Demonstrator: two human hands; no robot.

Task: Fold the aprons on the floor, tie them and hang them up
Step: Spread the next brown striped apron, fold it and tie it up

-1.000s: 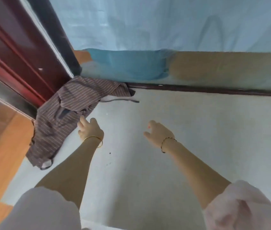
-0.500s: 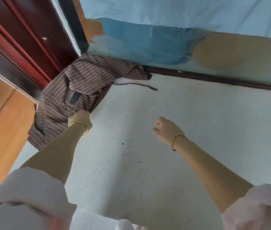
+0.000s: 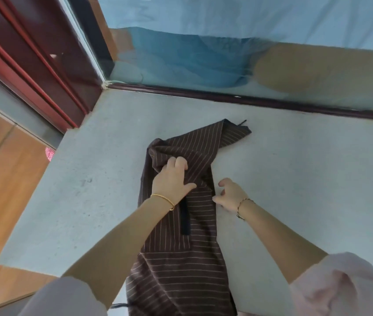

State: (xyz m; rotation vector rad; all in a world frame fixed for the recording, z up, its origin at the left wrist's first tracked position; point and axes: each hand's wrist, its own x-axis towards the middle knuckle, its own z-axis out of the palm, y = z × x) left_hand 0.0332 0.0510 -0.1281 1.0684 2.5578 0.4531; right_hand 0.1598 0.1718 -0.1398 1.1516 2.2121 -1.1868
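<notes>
A brown striped apron (image 3: 181,258) lies crumpled lengthwise on the grey floor (image 3: 295,179), running from near the far rail down between my arms. My left hand (image 3: 172,179) rests on its upper part, and the curled fingers grip a bunch of the fabric. My right hand (image 3: 229,195) is at the apron's right edge with loosely curled fingers; its thumb touches the cloth edge and holds nothing that I can see. A dark strap (image 3: 184,224) lies on the apron just below my left wrist. A thin tie end (image 3: 119,305) sticks out at the bottom left.
A dark red door frame (image 3: 32,65) stands at the left. A glass wall with a dark base rail (image 3: 249,100) closes off the back. Wooden flooring (image 3: 3,201) borders the grey slab on the left, with a small pink checked object (image 3: 49,153) at its edge.
The apron was heaped in the left corner by the door frame. My left hand took hold of it and dragged it to the middle of the floor. My right hand came in to its edge.
</notes>
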